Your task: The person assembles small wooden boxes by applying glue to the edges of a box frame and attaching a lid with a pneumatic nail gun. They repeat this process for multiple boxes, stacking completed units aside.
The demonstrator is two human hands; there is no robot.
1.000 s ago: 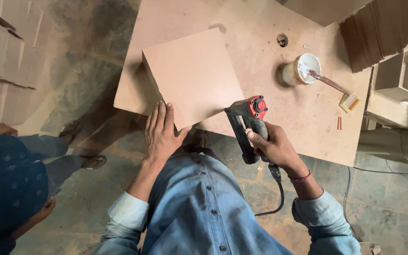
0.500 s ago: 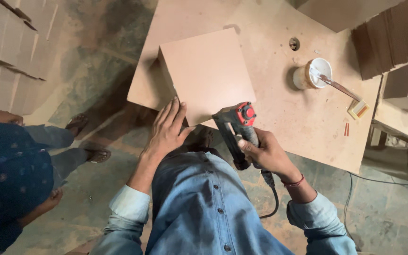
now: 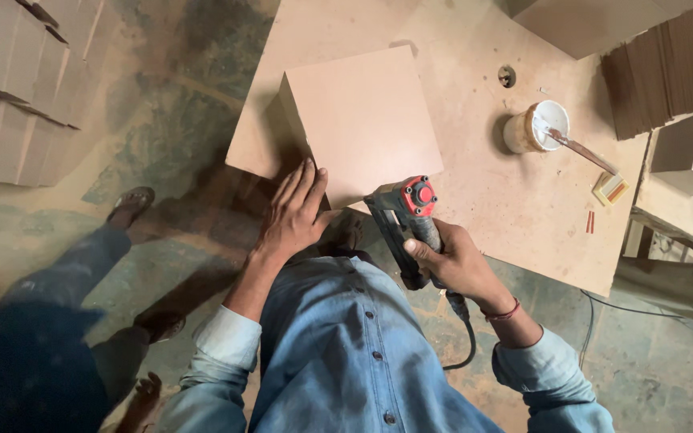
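The left hand (image 3: 292, 218) lies flat, fingers spread, against the near edge of a square tan fibreboard box (image 3: 362, 120) on the table (image 3: 515, 208). The right hand (image 3: 452, 261), fingers wrapped tight, holds a black red-capped nail gun (image 3: 405, 218) at that edge.

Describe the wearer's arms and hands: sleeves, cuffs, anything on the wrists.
Both hands are bare, no gloves. The left hand comes out of a light blue denim sleeve rolled back above the wrist, with a paler turned cuff. The right hand has a matching blue denim sleeve, also pushed back, and a thin red band around the wrist. No watch or rings that I can make out.
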